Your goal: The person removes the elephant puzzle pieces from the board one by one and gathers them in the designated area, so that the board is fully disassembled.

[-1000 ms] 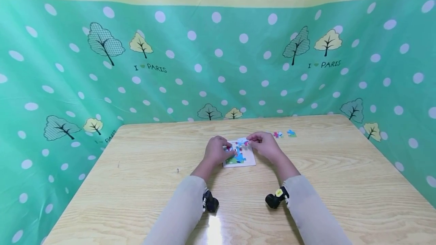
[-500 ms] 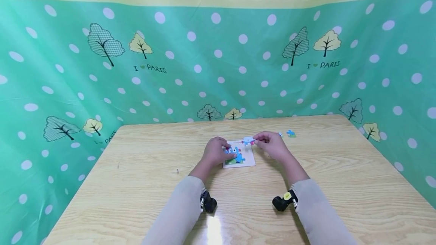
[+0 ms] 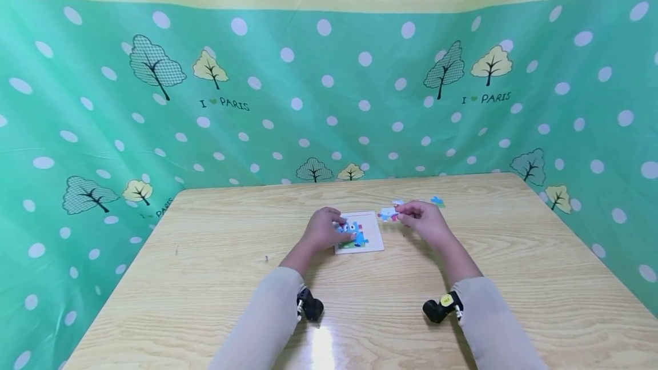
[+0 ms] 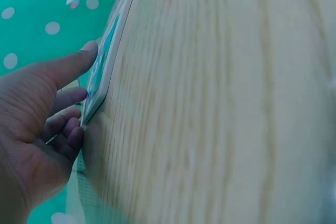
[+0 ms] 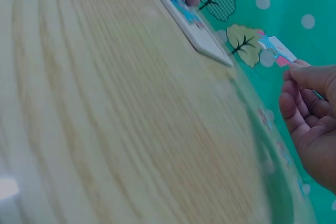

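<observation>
A pale wood-grain table (image 3: 216, 250) is standing against a green, polka-dotted curtain (image 3: 277, 136) printed with trees. The left hand (image 3: 323, 230), its fingers relaxed, is resting on the left part of the puzzle board (image 3: 374, 240). The right hand (image 3: 425, 221) is pinching a puzzle piece (image 3: 388, 214), which is now hovering right of the board; half a second ago it was overlapping the board's far right corner. Another loose piece (image 3: 437, 201) is lying farther right.
</observation>
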Action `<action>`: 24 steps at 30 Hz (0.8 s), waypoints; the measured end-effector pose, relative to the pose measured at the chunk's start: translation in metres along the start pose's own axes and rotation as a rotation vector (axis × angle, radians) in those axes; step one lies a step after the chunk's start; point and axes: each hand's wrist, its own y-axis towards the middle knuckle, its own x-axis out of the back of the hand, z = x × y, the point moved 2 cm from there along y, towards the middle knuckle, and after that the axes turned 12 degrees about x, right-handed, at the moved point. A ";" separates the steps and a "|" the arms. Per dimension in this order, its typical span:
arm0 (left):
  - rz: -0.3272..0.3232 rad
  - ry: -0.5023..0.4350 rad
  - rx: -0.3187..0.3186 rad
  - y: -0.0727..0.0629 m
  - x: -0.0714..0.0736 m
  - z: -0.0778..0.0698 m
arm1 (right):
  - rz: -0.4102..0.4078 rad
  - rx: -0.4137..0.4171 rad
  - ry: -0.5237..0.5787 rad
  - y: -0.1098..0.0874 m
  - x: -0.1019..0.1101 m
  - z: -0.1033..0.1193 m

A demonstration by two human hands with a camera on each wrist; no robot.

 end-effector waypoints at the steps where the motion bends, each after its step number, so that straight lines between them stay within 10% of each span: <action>1: 0.003 -0.001 -0.010 -0.001 0.001 0.000 | 0.000 -0.005 -0.003 -0.001 0.001 -0.001; 16: 0.018 0.023 -0.145 -0.010 0.006 0.000 | 0.011 -0.079 -0.079 -0.007 0.023 -0.023; 24: 0.037 0.053 -0.217 -0.013 0.010 0.002 | 0.060 0.020 -0.246 -0.006 0.028 -0.026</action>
